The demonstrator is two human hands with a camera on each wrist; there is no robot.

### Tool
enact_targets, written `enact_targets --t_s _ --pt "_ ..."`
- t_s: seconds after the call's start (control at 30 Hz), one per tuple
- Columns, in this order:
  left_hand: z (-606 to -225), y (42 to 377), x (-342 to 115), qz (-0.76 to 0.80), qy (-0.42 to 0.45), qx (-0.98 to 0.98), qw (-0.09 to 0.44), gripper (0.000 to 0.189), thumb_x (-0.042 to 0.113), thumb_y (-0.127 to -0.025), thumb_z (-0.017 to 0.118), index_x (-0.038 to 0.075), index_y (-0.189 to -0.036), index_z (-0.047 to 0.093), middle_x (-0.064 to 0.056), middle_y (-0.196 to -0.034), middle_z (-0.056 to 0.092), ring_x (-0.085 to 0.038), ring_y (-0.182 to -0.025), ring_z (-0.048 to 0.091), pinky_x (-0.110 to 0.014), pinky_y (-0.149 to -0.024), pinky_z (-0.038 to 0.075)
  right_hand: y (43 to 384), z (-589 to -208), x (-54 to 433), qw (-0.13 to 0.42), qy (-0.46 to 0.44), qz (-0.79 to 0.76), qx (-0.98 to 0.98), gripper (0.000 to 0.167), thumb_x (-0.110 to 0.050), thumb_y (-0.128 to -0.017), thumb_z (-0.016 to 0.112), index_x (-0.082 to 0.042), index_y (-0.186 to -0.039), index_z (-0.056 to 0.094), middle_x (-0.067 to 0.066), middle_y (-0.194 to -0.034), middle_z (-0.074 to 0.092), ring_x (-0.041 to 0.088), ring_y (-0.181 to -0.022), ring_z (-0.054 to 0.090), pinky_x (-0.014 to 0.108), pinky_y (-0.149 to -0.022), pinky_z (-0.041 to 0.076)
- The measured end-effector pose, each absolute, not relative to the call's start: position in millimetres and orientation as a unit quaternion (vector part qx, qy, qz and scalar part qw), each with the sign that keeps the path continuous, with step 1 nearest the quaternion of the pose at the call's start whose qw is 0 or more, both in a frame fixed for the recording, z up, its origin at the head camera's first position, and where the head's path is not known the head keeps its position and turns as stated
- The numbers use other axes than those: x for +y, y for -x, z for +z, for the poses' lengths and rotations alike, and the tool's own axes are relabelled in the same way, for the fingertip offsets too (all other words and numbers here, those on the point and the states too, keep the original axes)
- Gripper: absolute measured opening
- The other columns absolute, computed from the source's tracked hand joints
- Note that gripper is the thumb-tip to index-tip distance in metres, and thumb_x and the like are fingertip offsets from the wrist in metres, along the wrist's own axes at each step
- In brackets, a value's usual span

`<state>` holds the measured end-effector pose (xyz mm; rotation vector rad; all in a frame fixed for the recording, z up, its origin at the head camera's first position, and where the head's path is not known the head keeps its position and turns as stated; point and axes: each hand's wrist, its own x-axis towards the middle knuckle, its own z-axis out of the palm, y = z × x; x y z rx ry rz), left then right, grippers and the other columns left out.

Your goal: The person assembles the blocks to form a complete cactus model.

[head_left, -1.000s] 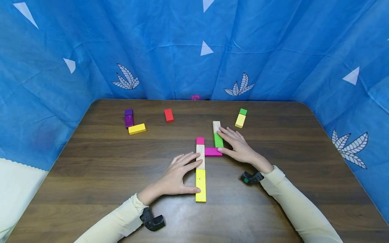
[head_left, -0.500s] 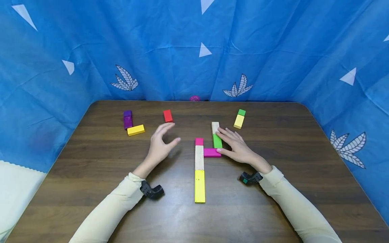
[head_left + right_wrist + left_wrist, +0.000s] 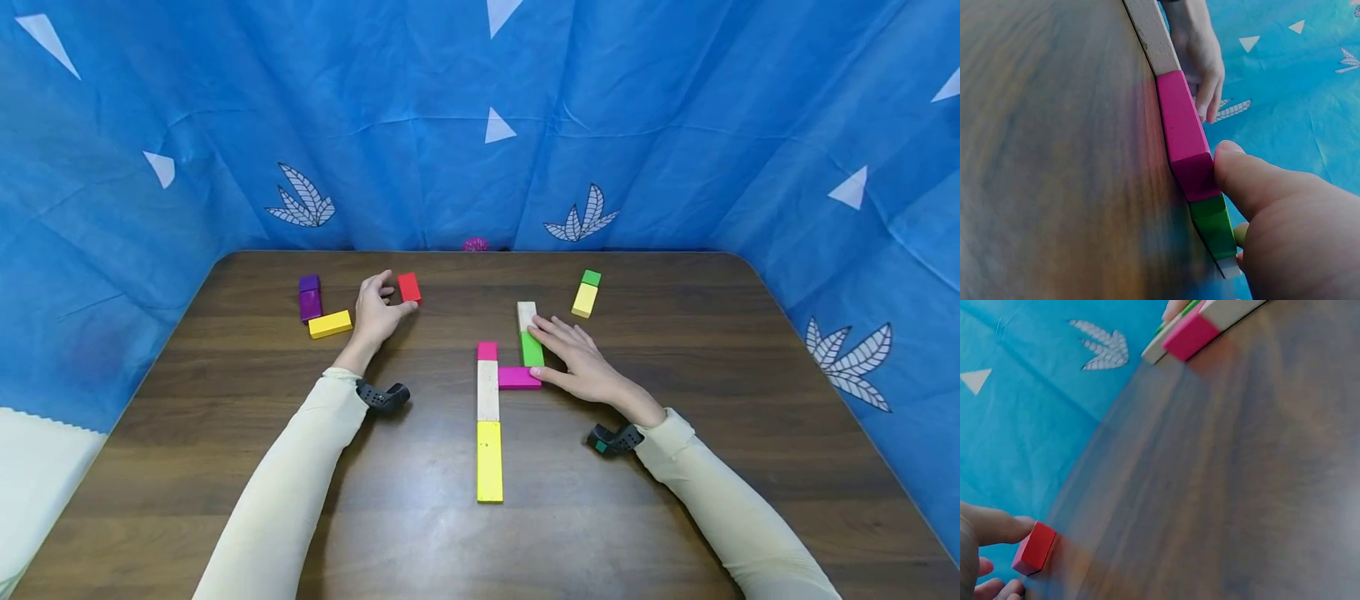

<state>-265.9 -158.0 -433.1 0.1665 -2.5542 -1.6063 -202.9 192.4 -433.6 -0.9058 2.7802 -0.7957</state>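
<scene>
In the head view my left hand (image 3: 377,312) is beside a red block (image 3: 409,287) near the table's back. Its thumb is at the block's near end, its fingers spread to the left with a gap; in the left wrist view the thumb tip overlaps the red block (image 3: 1038,549). My right hand (image 3: 588,367) rests with extended fingers at a green block (image 3: 532,350) and a pale wooden block (image 3: 527,317), thumb at a magenta block (image 3: 519,378). Left of these runs a column: pink block (image 3: 487,351), long pale block (image 3: 487,390), yellow block (image 3: 490,462).
Back left on the table (image 3: 225,375) lie a purple block (image 3: 310,300) and a yellow-orange block (image 3: 330,324). A pale yellow block (image 3: 585,300) with a green block (image 3: 591,277) behind it lies back right. A blue curtain (image 3: 420,183) surrounds the table's far side.
My left hand has left the pale and yellow column and moved away and to the left, reaching the red block. The right hand has stayed at the green and magenta blocks.
</scene>
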Motion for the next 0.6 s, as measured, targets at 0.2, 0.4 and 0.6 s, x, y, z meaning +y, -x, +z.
enact_targets --t_s 0.2,0.4,0.6 --pt "-434.1 278.0 -159.2 -0.544 -0.065 -0.836 0.021 0.081 0.001 -0.080 0.075 0.000 -0.150 0.034 -0.018 -0.152 0.034 -0.033 -0.128 0.046 -0.042 -0.107 0.042 203.4 -435.3 191.7 0.059 0.297 -0.262 0.916 0.073 -0.035 -0.093 0.064 -0.014 -0.154 0.031 0.008 -0.163 0.023 0.037 -0.151 0.012 0.063 -0.118 0.004" --pt "-430.8 281.3 -162.5 -0.559 -0.070 -0.826 -0.018 0.084 -0.006 -0.078 0.074 0.002 -0.151 0.033 -0.017 -0.150 0.037 -0.029 -0.125 0.047 -0.024 -0.090 0.047 202.3 -434.3 191.6 0.055 0.297 -0.262 0.917 0.074 -0.036 -0.092 0.065 -0.014 -0.154 0.031 0.008 -0.162 0.024 0.038 -0.151 0.012 0.064 -0.118 0.004" --pt "-429.4 281.8 -164.1 -0.553 -0.057 -0.830 -0.040 0.078 -0.006 -0.081 0.070 0.003 -0.150 0.035 -0.019 -0.145 0.045 -0.030 -0.124 0.048 -0.012 -0.075 0.042 201.5 -432.9 192.5 0.050 0.300 -0.269 0.914 0.074 -0.036 -0.092 0.066 -0.013 -0.153 0.032 0.009 -0.162 0.025 0.039 -0.150 0.013 0.065 -0.117 0.004"
